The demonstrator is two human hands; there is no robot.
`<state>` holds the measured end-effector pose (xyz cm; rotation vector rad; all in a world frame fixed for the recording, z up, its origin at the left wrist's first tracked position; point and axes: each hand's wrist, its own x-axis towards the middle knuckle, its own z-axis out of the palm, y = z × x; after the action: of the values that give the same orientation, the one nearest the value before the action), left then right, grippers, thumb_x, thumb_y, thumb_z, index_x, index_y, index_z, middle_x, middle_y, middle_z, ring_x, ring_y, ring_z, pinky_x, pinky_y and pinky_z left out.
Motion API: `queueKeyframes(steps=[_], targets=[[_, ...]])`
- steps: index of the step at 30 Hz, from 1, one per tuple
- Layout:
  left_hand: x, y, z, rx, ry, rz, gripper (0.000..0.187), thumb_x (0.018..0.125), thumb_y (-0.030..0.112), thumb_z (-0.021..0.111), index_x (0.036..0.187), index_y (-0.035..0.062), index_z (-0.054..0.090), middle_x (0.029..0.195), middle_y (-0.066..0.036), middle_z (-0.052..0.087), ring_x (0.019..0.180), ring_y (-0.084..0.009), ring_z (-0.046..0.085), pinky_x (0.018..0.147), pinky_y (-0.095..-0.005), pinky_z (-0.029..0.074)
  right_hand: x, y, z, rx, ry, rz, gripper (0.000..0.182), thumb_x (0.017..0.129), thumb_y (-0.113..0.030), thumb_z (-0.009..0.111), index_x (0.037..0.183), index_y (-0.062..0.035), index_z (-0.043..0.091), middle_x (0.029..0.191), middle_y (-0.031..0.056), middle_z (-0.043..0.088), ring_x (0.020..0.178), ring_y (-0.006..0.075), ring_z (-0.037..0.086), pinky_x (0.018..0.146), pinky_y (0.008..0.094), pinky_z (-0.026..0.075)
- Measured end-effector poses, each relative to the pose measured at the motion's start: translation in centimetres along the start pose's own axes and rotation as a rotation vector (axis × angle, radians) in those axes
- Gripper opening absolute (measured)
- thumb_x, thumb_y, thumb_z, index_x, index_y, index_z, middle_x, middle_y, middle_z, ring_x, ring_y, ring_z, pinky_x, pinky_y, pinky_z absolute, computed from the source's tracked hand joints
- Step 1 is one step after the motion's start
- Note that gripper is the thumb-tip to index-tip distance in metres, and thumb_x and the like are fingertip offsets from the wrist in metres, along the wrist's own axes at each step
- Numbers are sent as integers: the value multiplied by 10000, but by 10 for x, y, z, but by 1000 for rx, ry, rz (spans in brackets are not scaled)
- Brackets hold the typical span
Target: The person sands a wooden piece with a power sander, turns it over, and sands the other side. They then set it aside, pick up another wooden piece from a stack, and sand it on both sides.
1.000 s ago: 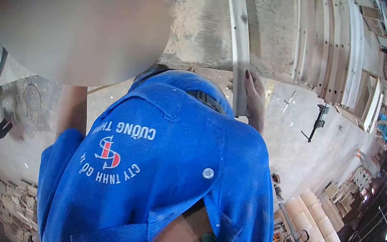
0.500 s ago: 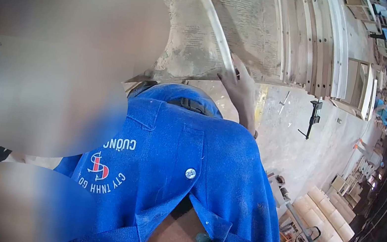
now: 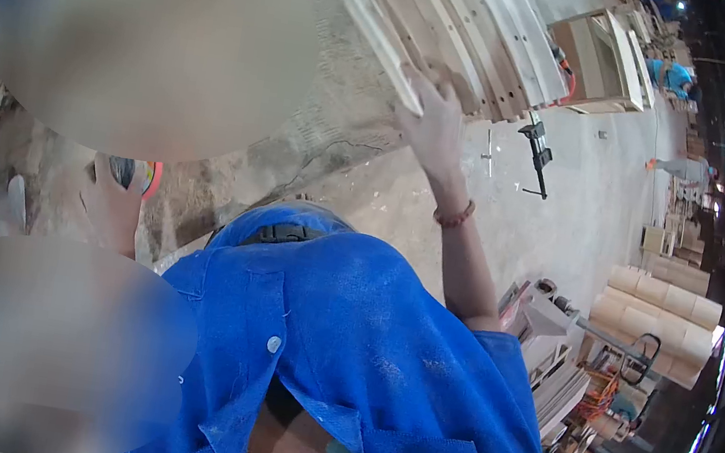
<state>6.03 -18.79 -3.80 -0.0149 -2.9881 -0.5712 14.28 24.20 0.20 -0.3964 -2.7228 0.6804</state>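
Note:
My right hand (image 3: 433,129), with a beaded bracelet at the wrist, grips the near end of a pale curved wooden strip (image 3: 372,36). The strip lies alongside a row of similar curved wooden pieces (image 3: 467,31), some with dark holes. At the left, my left hand (image 3: 115,204) is closed around a dark round object with a red rim (image 3: 152,180); blurred patches hide much of the area around it.
A worn work surface (image 3: 249,167) lies under the strip. Beyond the row are a black clamp (image 3: 537,154) and a wooden frame (image 3: 598,60). Stacked pale pieces (image 3: 659,313) stand at the right. People in blue (image 3: 673,78) and grey (image 3: 685,170) are far off.
The strip in my right hand has moved from apart to beside the row of pieces. My left hand with the round object has come into view. The whole view has shifted.

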Motion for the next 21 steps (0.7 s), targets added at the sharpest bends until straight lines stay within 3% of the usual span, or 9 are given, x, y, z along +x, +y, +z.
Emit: queueKeyframes(steps=[2,6,9,12,14,15,17,19,21], targets=[[1,9,-6,33,-23,6,555,827,279,716,1345,220,523,1252,-177,578,1134,-380,578,905,-468,497,14,15,-5,-153,182,-109,454,810,-186,690,1252,-125,606,864,243,634,891,398,639,785,497,516],[-1,15,-15,-118,-209,-138,629,819,253,722,1395,206,473,1343,-166,542,1215,-359,551,952,-452,492,29,26,-15,-248,-44,156,443,841,-209,640,1259,-74,580,930,238,658,831,413,657,725,516,521],[0,-6,-3,-23,-76,69,626,842,267,712,1408,197,454,1374,-156,516,1199,-357,566,950,-458,500,40,40,-11,-66,65,53,515,885,-329,659,1269,-1,559,887,262,667,813,426,662,707,467,528],[6,-12,3,-64,-84,43,620,845,282,717,1400,187,457,1363,-162,517,1175,-363,579,922,-460,515,46,49,-6,156,140,58,571,889,-371,648,1284,25,532,1076,262,656,988,384,656,857,433,509],[5,-5,1,-105,-98,3,620,844,292,722,1396,185,460,1346,-166,524,1164,-365,584,902,-458,523,49,58,-4,483,-120,225,635,893,-411,645,1339,17,501,1303,220,582,1202,334,566,1018,403,426],[4,0,-2,-48,-79,45,617,847,283,721,1390,140,464,1275,-193,553,1131,-366,594,898,-443,526,50,55,-9,499,-117,226,635,893,-411,645,1339,17,501,1303,220,582,1202,334,566,1018,403,426],[3,-2,-6,38,-42,51,616,851,274,720,1385,96,468,1205,-220,581,1099,-368,604,893,-428,529,48,45,-29,463,-384,381,785,868,-490,659,1421,15,422,1382,202,532,1287,325,493,1070,389,382],[6,-13,-3,29,-69,161,669,796,178,747,1393,99,456,1209,-217,585,1112,-371,598,897,-440,528,40,47,-20,402,-247,371,855,837,-520,682,1452,-9,379,1412,215,494,1311,323,467,1072,386,377],[8,-28,11,-30,-70,98,629,793,295,737,1365,198,496,1263,-165,564,1117,-363,591,864,-450,529,43,48,-16,193,-168,174,893,780,-522,732,1455,-50,387,1374,249,500,1276,327,495,1040,390,397]])
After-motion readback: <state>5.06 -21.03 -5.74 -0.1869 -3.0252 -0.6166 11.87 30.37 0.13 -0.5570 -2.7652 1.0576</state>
